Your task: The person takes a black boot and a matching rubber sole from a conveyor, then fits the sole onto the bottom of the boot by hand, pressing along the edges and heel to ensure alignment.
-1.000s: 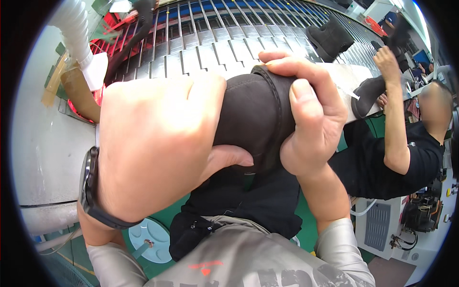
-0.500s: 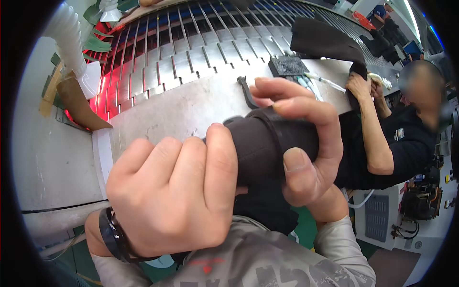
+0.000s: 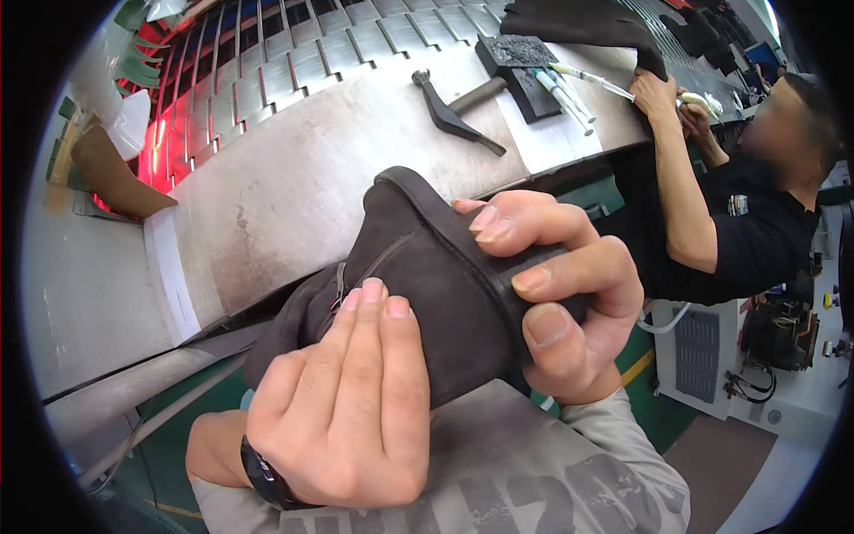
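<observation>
A dark brown suede-like boot with a short zip on its side is held in front of my body, tilted, its soft shaft hanging folded towards the lower left. My right hand grips the boot's right end, thumb on the near side and fingers curled over a raised strip running round it. My left hand lies along the near side, fingers straight and pressed together, fingertips on the leather beside the zip. Its thumb is hidden behind the boot.
Beyond the boot is a metal bench with a conveyor of metal slats. A dark metal hand tool, a black block and silver pens lie there. At right a co-worker handles another long dark brown piece.
The boot has turned and dropped lower, so its zip and folded shaft now show. My left hand has gone from a curled grip to straight fingers. More of the bench tools shows.
</observation>
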`<control>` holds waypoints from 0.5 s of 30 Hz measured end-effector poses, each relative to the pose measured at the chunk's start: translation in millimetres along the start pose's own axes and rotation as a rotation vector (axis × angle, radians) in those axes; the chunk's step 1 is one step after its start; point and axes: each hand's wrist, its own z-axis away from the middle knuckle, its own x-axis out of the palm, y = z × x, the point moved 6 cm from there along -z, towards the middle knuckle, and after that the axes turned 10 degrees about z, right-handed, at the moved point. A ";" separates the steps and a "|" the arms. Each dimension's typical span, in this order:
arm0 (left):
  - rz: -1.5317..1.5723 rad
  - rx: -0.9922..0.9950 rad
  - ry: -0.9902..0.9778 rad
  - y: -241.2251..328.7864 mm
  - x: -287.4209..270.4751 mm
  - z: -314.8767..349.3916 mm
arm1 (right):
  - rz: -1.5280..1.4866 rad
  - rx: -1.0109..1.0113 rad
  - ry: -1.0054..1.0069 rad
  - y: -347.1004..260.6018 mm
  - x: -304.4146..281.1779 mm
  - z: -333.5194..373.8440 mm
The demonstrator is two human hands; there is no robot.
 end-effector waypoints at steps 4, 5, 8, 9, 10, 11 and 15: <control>-0.070 -0.051 0.093 9.0 6.4 5.0 | 0.106 -0.052 0.035 -3.1 -5.4 9.0; -0.075 -0.057 0.106 9.4 6.9 5.5 | 0.118 -0.063 0.008 -4.5 -5.2 9.7; -0.085 -0.018 0.115 9.2 5.4 6.3 | 0.148 -0.075 -0.027 -6.4 -4.7 10.3; -0.084 0.010 0.106 9.2 5.4 6.3 | 0.158 -0.077 -0.042 -6.2 -3.7 10.3; -0.091 0.025 0.061 9.6 6.3 6.0 | 0.146 -0.075 -0.031 -6.0 -3.2 10.8; -0.078 0.032 0.097 9.1 3.4 5.9 | 0.126 -0.084 -0.013 -6.3 -3.0 11.4; 0.023 0.085 0.041 6.6 5.5 2.8 | 0.115 -0.048 0.013 -5.4 -1.8 14.3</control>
